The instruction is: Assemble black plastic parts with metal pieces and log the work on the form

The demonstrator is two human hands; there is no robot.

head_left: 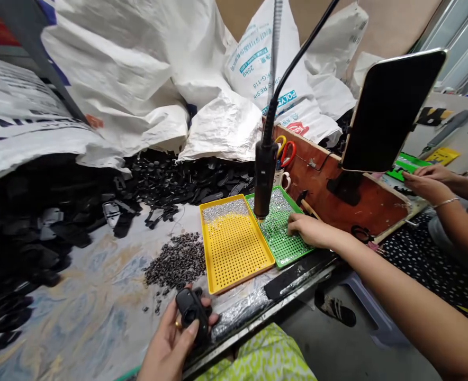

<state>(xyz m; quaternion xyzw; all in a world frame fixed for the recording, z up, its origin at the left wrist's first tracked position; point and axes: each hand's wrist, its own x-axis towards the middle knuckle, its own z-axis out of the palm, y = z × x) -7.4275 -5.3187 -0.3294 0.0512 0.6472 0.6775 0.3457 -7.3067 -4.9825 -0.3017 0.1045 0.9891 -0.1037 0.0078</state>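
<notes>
My left hand [174, 338] is wrapped round a black plastic casing [191, 309] with a rounded recess, near the table's front edge. My right hand [311, 230] reaches over the green perforated tray [293, 256], its fingers curled together and pointing down at the small silvery screws [274, 222] there. Whatever those fingertips pinch, if anything, is too small to make out. Left of it lies a yellow perforated tray [237, 259] with more silvery screws [226, 210] gathered at its far end. A black electric screwdriver [262, 182] hangs upright over the trays' adjoining edges.
Small dark parts [178, 259] are heaped left of the yellow tray. Black plastic pieces [218, 182] spread behind, below white sacks [126, 74]. A phone [393, 111] stands over a reddish-brown wooden panel [317, 153]. Scissors [287, 153] stand nearby. Another person's hands [432, 182] are at right.
</notes>
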